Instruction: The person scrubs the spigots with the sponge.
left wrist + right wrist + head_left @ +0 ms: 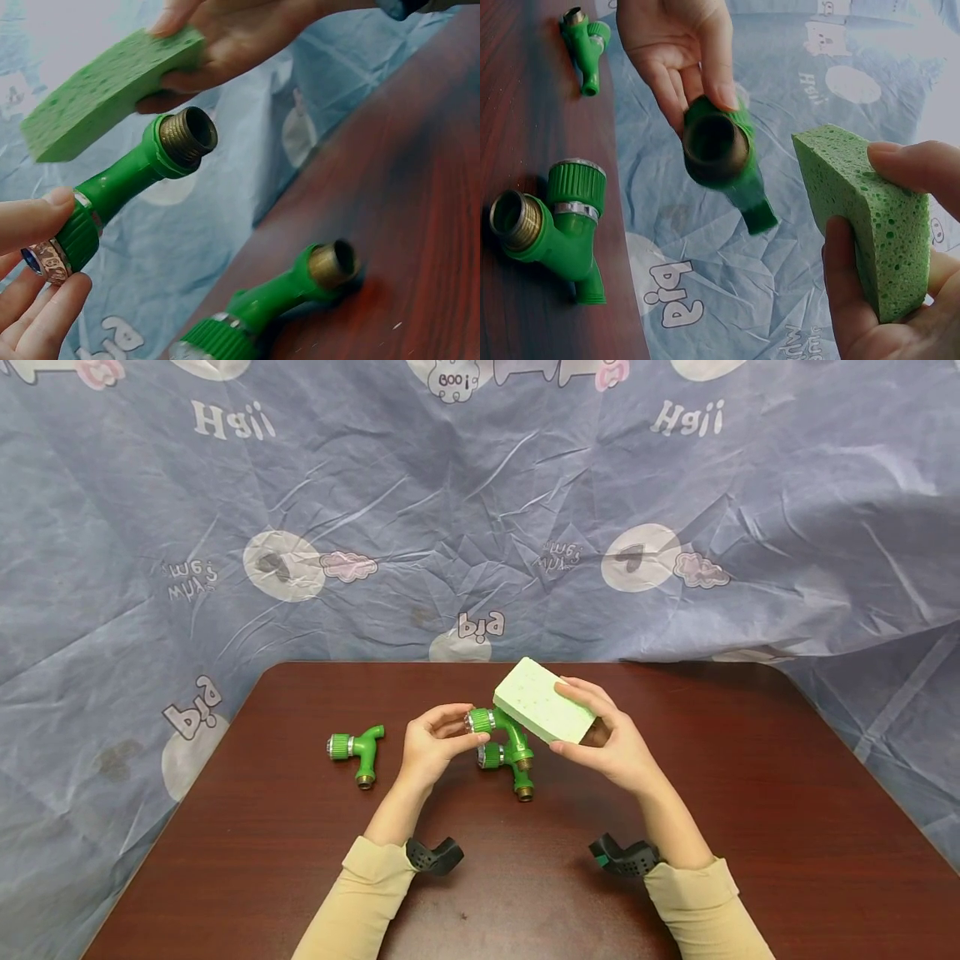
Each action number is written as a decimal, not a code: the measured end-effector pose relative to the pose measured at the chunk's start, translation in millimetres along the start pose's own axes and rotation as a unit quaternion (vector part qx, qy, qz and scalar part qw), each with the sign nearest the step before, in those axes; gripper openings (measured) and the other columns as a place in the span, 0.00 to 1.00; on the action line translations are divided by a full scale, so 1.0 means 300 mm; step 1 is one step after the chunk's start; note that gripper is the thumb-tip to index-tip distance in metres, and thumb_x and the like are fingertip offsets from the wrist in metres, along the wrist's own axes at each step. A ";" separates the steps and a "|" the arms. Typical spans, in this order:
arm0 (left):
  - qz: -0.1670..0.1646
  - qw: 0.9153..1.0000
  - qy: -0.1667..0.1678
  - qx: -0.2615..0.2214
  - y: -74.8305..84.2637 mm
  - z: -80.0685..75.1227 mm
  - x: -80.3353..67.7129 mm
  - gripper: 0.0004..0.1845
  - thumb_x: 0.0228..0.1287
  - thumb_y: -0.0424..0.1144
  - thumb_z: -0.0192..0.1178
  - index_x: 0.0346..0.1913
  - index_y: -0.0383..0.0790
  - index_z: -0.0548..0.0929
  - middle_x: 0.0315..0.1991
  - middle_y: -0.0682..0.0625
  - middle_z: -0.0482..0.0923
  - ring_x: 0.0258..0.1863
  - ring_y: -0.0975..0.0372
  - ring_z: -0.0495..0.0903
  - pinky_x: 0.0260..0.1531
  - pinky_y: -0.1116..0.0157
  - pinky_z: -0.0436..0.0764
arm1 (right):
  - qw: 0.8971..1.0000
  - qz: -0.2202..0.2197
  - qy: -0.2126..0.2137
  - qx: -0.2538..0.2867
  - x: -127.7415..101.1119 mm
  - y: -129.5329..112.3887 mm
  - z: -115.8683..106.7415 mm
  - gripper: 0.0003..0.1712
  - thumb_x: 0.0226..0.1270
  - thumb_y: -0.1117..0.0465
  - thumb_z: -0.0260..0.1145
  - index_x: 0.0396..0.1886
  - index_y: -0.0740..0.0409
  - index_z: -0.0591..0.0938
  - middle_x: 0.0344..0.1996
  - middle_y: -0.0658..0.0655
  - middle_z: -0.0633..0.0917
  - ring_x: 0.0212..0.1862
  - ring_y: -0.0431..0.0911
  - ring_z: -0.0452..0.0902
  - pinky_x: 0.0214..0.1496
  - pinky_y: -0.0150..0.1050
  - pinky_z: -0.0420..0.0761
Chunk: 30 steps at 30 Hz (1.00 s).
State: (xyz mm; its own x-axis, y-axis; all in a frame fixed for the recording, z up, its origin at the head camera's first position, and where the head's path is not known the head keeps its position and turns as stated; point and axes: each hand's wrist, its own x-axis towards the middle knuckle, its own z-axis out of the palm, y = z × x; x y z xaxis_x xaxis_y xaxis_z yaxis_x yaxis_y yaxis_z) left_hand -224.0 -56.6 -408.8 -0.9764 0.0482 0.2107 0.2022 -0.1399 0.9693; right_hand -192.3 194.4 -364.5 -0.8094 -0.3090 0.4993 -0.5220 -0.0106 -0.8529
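Observation:
My left hand grips a green faucet by its ribbed knob, lifted above the table. The faucet's threaded brass end is bare and points away from the fingers. In my right hand is a light green porous sponge, pinched between thumb and fingers. The sponge is close beside the held faucet; in the right wrist view a gap shows between them. A second green faucet lies on the table beneath the held one, partly covered by it in the head view. A third faucet lies to the left.
The brown table has a far edge just beyond the hands. Behind it hangs a wrinkled blue-grey printed cloth. Black straps sit at both wrists, over beige sleeves.

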 end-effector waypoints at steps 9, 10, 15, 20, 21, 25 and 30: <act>-0.027 0.999 -0.013 -0.037 0.005 0.052 -0.022 0.24 0.41 0.23 0.73 0.47 0.31 0.82 0.41 0.47 0.82 0.39 0.59 0.82 0.36 0.68 0.81 | 0.999 -0.022 -0.032 -0.024 0.003 0.005 0.026 0.38 0.47 0.83 0.67 0.62 0.71 0.69 0.65 0.68 0.59 0.49 0.46 0.72 0.41 0.30 0.79; -0.028 0.999 -0.013 -0.039 0.007 0.053 -0.023 0.24 0.41 0.23 0.73 0.47 0.31 0.81 0.41 0.47 0.82 0.40 0.59 0.82 0.36 0.68 0.81 | 0.999 -0.020 -0.034 -0.032 0.003 0.007 0.027 0.38 0.47 0.82 0.67 0.62 0.70 0.69 0.65 0.68 0.60 0.49 0.46 0.72 0.41 0.30 0.79; -0.027 0.998 -0.017 -0.049 0.017 0.058 -0.027 0.23 0.41 0.21 0.72 0.46 0.30 0.81 0.40 0.46 0.82 0.38 0.59 0.82 0.35 0.68 0.81 | 0.998 -0.009 -0.026 -0.047 0.001 0.012 0.029 0.37 0.47 0.82 0.67 0.61 0.70 0.70 0.64 0.67 0.61 0.46 0.45 0.74 0.40 0.30 0.79; -0.024 0.998 -0.023 -0.052 0.024 0.059 -0.028 0.23 0.41 0.21 0.71 0.46 0.28 0.81 0.39 0.46 0.82 0.37 0.60 0.83 0.35 0.68 0.81 | 0.999 0.001 -0.011 -0.050 0.002 0.008 0.026 0.37 0.46 0.83 0.67 0.60 0.72 0.70 0.64 0.68 0.62 0.45 0.44 0.74 0.40 0.29 0.78; -0.020 0.998 -0.025 -0.051 0.023 0.059 -0.028 0.23 0.41 0.20 0.71 0.46 0.28 0.81 0.40 0.46 0.82 0.37 0.60 0.82 0.35 0.68 0.81 | 0.999 0.006 -0.005 -0.054 0.003 0.007 0.024 0.37 0.46 0.83 0.67 0.60 0.72 0.70 0.64 0.68 0.62 0.45 0.43 0.74 0.40 0.29 0.78; -0.013 0.998 -0.029 -0.055 0.018 0.054 -0.025 0.24 0.41 0.20 0.71 0.47 0.27 0.81 0.41 0.46 0.83 0.38 0.60 0.83 0.36 0.68 0.82 | 0.995 0.032 0.045 -0.085 0.004 0.004 0.011 0.37 0.47 0.81 0.68 0.61 0.68 0.72 0.64 0.62 0.63 0.46 0.44 0.73 0.39 0.27 0.78; -0.012 0.998 -0.025 -0.060 0.016 0.047 -0.023 0.24 0.40 0.20 0.71 0.47 0.27 0.81 0.41 0.46 0.83 0.38 0.59 0.83 0.36 0.67 0.82 | 0.991 0.039 0.098 -0.080 0.003 -0.006 -0.006 0.38 0.47 0.81 0.67 0.62 0.66 0.72 0.64 0.58 0.65 0.50 0.45 0.69 0.40 0.25 0.77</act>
State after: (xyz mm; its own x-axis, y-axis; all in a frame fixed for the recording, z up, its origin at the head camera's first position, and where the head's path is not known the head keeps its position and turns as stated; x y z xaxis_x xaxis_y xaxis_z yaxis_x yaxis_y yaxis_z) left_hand -215.3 -43.8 -403.8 -0.9751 0.1010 0.1973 0.1662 -0.2560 0.9523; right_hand -192.7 195.8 -362.3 -0.8778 -0.1116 0.4659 -0.4786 0.1620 -0.8630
